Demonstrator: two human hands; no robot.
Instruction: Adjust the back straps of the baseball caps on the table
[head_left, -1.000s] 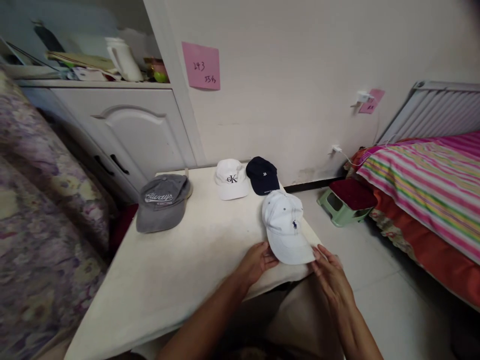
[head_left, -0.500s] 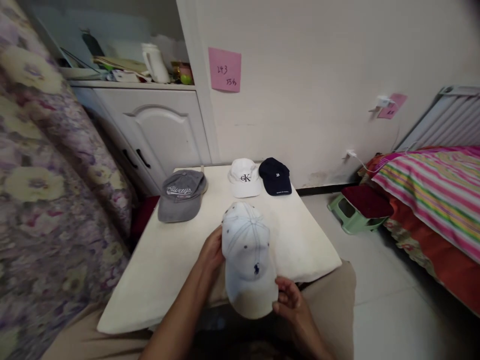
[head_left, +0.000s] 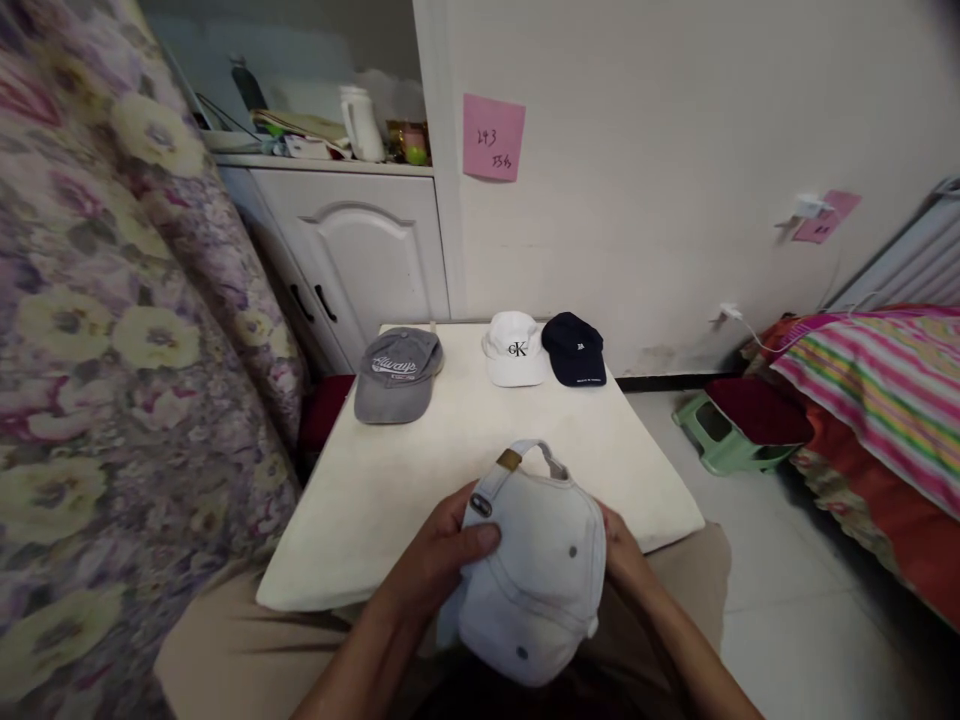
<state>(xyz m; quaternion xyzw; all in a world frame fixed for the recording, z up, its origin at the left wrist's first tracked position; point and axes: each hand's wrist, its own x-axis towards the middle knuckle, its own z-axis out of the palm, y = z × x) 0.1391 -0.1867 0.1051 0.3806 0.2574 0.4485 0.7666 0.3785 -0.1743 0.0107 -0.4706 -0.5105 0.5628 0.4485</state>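
Observation:
A pale blue baseball cap [head_left: 536,570] is held above my lap at the table's near edge, its back strap and metal buckle turned up and away from me. My left hand [head_left: 457,540] grips its left side, thumb pressed on the outside near the strap. On the far side, my right hand [head_left: 621,545] holds the right edge, its fingers partly hidden behind the cap. Beyond, on the table, lie a grey cap [head_left: 397,375] at the left, a white cap [head_left: 516,350] and a navy cap [head_left: 574,350] side by side at the back.
The cream-covered table [head_left: 360,510] stands against the wall. A floral curtain [head_left: 150,400] hangs at the left, beside a white cabinet [head_left: 367,250]. To the right are a green stool [head_left: 712,440] with a dark red top and a bed with a striped cover [head_left: 877,385].
The pale blue cap has been turned round, from its brim and logo showing to its back strap showing. My right hand has moved from the brim to the cap's right side.

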